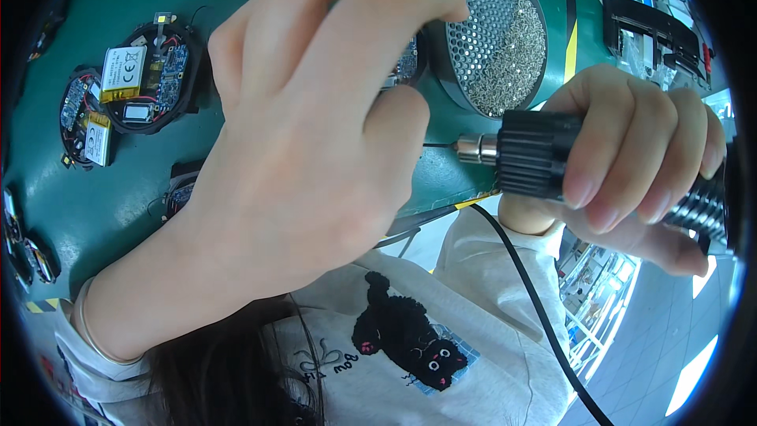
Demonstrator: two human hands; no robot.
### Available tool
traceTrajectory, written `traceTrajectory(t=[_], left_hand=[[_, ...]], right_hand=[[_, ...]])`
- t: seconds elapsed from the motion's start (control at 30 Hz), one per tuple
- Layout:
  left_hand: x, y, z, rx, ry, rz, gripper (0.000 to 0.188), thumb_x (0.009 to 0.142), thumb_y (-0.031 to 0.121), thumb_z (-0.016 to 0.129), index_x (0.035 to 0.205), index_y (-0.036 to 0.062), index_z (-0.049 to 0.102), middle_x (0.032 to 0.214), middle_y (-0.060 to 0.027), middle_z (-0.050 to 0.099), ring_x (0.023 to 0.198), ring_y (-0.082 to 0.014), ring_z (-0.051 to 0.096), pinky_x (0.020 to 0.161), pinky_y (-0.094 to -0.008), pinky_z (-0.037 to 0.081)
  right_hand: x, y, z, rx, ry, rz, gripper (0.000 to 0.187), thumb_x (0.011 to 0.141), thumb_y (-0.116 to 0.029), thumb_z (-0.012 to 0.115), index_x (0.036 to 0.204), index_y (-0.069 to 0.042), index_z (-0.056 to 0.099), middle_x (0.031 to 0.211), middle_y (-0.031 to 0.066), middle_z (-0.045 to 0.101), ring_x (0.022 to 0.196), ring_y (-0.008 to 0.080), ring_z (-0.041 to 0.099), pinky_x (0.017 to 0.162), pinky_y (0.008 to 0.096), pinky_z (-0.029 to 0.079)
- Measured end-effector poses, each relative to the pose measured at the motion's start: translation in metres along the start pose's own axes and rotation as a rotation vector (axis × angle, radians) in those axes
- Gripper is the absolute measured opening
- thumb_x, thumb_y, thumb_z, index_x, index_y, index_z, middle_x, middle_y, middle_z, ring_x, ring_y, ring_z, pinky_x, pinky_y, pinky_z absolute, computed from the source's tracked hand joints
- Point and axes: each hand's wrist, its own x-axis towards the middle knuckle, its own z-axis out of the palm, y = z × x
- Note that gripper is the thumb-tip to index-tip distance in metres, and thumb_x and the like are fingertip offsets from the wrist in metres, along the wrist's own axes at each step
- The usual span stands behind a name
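On the green bench, small dark shiny pieces lay by the left end of the near edge, and farther in sat two round black housings fitted with blue circuit boards and silver battery packs; another dark housing lay partly behind the left forearm. The left hand arched over the bench, thumb and index finger curved well apart, though I could not tell whether its hidden fingers gripped anything; a further black housing with a blue board showed in that gap. Near the right edge stood a round grey tray with a perforated plate, strewn with tiny silvery screws. Around the near right corner, a black ribbed screwdriver with a silver collar pointed left, its bit tip hidden, held firmly by the right hand
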Motion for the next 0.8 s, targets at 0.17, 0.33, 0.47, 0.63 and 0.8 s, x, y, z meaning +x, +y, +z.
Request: traceTrajectory(t=[0.17,0.33,0.47,0.63,0.8], left_hand=[[0.0041,0.0047,0.0025,-0.001,0.013,-0.001,0.023,0.052,0.007,0.068,0.07,0.0075,0.053,0.124,-0.0153,0.053,0.117,-0.035,0.045,0.095,-0.0445,0.031],[0.0019,0.0045,0.0057,0.035,0.021,0.004,0.021,0.053,0.007,0.065,0.069,0.0076,0.052,0.124,-0.0154,0.053,0.117,-0.0347,0.045,0.093,-0.0443,0.03],[0.0016,0.0022,0.0039,0.058,-0.001,0.036,0.02,0.054,0.008,0.066,0.068,0.0084,0.052,0.125,-0.0142,0.053,0.118,-0.0345,0.045,0.093,-0.0441,0.03],[0.0036,0.0055,0.0032,0.067,-0.029,-0.03,0.021,0.053,0.008,0.067,0.068,0.0104,0.053,0.125,-0.0113,0.054,0.119,-0.034,0.044,0.093,-0.0438,0.029],[0.0037,0.0062,0.0007,0.099,-0.053,-0.011,0.021,0.052,0.008,0.067,0.069,0.0105,0.054,0.125,-0.0112,0.054,0.119,-0.0337,0.044,0.093,-0.0433,0.028]], right_hand=[[-0.0013,0.0045,0.0053,-0.089,-0.12,-0.084,0.046,0.083,-0.046,0.067,0.092,-0.006,0.046,0.069,0.0053,0.057,0.047,0.0123,0.059,0.038,0.021,0.052],[-0.0061,0.0048,0.0083,-0.128,-0.1,-0.103,0.049,0.083,-0.048,0.067,0.094,-0.005,0.045,0.069,0.0057,0.057,0.048,0.0128,0.06,0.039,0.0212,0.052],[-0.0031,0.0019,0.0049,-0.117,-0.104,-0.112,0.049,0.082,-0.047,0.068,0.092,-0.005,0.046,0.067,0.0062,0.057,0.047,0.0133,0.061,0.038,0.0222,0.053],[0.0022,-0.0008,0.0008,0.012,-0.107,-0.081,0.049,0.08,-0.047,0.07,0.088,-0.004,0.048,0.064,0.0069,0.057,0.046,0.0144,0.06,0.038,0.0243,0.054],[0.0019,0.0039,0.0049,-0.066,-0.163,-0.073,0.049,0.079,-0.047,0.07,0.09,-0.005,0.048,0.067,0.008,0.058,0.046,0.0153,0.061,0.039,0.0244,0.054]])
